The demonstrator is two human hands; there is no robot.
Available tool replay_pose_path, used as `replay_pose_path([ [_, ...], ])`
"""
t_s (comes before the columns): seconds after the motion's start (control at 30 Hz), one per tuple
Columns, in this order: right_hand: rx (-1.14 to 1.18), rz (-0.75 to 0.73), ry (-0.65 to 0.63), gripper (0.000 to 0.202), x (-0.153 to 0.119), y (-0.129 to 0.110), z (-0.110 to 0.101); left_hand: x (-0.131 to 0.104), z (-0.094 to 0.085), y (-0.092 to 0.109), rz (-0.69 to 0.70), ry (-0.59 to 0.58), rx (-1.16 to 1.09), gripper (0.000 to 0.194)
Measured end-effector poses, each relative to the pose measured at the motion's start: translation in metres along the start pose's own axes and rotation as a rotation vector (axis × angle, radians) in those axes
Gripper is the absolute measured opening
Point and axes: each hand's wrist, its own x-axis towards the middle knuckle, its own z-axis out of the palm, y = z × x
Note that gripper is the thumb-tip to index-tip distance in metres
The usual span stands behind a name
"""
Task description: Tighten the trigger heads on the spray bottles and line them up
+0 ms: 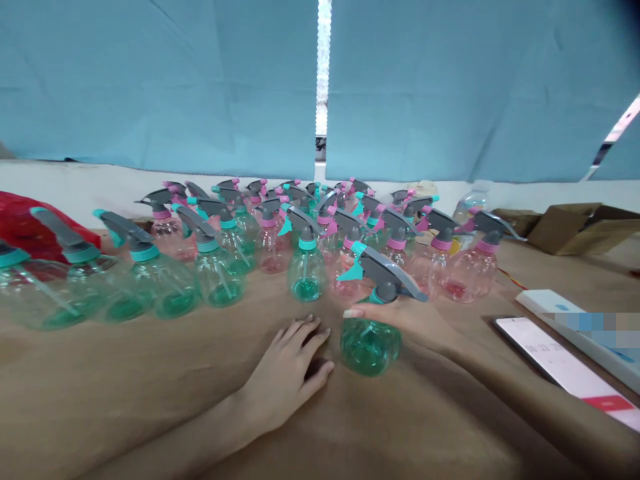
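Note:
My right hand (400, 319) is wrapped round the neck of a green spray bottle (371, 347). Its grey and teal trigger head sticks up above my fingers, with the bottle tilted a little. My left hand (287, 363) rests flat on the brown table (165, 393), fingers spread, just left of that bottle and holding nothing. Beyond my left fingertips stands another green spray bottle (307, 270). A pink spray bottle (345, 283) is partly hidden behind the held one. My right fingers are mostly hidden behind the bottle.
Several green spray bottles (173, 287) stand at the left, and more green and pink ones crowd the back. A phone (555, 360) and a white box (575, 320) lie at the right. Behind them is an open cardboard box (575, 230). A red bag (45, 227) sits far left.

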Motion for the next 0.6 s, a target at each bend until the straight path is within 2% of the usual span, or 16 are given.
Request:
replay_pose_path([
  [0.1, 0.0, -0.013, -0.093, 0.024, -0.007, -0.002, -0.01, 0.0, -0.001, 0.001, -0.008, -0.007, 0.005, 0.041],
  [0.27, -0.228, 0.021, -0.092, 0.05, -0.029, 0.0, -0.019, 0.0, -0.004, 0.002, -0.005, -0.029, 0.021, 0.042],
  [0.4, -0.328, 0.007, -0.024, 0.055, -0.04, 0.001, -0.017, 0.0, -0.005, 0.003, 0.008, -0.029, 0.035, 0.041],
  [0.6, -0.399, -0.03, -0.06, 0.049, -0.036, -0.013, -0.006, -0.015, -0.01, 0.002, 0.024, -0.007, 0.024, 0.039],
])
